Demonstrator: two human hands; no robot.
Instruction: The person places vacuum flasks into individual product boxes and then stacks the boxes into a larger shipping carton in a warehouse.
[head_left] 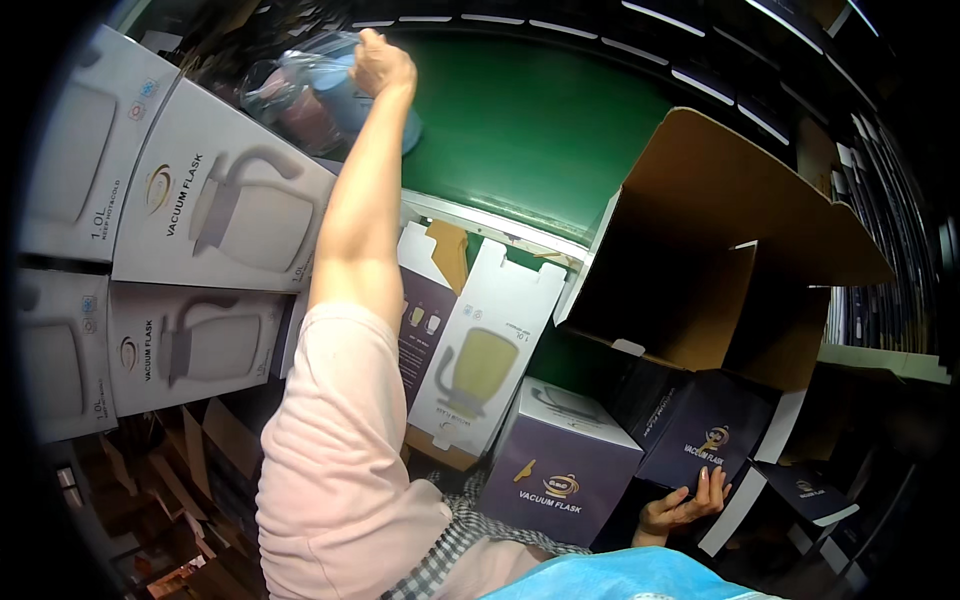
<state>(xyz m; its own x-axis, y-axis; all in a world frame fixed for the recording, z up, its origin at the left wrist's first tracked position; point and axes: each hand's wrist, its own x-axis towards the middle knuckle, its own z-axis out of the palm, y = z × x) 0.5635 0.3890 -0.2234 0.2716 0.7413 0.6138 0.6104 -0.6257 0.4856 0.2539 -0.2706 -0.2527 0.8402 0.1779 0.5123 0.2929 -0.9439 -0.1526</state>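
My left arm, in a pale pink sleeve, reaches to the far left over the green surface. At its end my left hand [385,68] is closed on a clear plastic bag [322,46] around a blue vessel [343,95]. Beside that, a pink vessel [302,118] also lies under clear plastic. Low on the right, my right hand [684,508] holds a dark purple flask box [704,430], its fingers against the lower front face. Above this face gapes an open carton with bare brown cardboard inside [668,230]; the thumb side is partly hidden.
White flask boxes [225,200] are stacked at the left. An upright white-and-purple box [478,345] and a purple box [560,475] stand in front of me. The green tabletop [510,130] has a pale metal edge [500,225]. Dark boxes [805,490] stand at right.
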